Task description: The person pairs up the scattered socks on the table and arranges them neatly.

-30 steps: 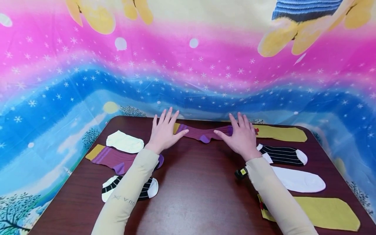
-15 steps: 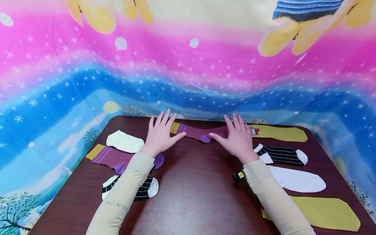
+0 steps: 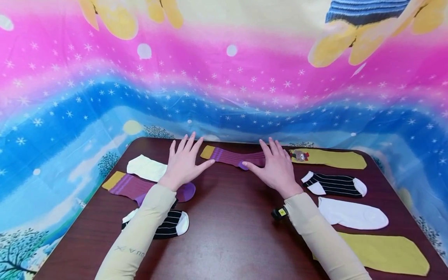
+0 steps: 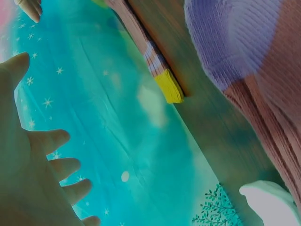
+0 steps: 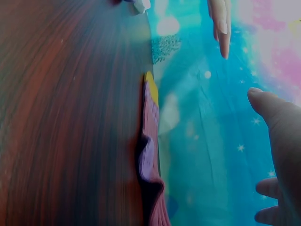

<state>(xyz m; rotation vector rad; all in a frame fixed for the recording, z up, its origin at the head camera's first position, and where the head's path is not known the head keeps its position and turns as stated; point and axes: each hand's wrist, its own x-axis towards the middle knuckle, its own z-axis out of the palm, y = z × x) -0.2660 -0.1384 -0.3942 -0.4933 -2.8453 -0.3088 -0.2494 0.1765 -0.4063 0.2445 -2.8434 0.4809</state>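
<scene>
My left hand is held with fingers spread above the far left part of the table, overlapping a white sock and a maroon sock with a yellow cuff in the head view. My right hand, also spread and holding nothing, overlaps the toe end of a matching maroon sock lying along the back edge. Its purple heel shows between the two thumbs. In the left wrist view the left fingers are straight and apart. The right wrist view has the right thumb extended, well off the sock.
A yellow sock with an animal face, a black striped sock, a white sock and another yellow sock line the right side. At left lies a black striped sock. A patterned cloth hangs behind the table.
Both hands have drifted left and slightly toward the front, fingers still spread. More of the animal face on the back yellow sock is uncovered. The socks lie as before.
</scene>
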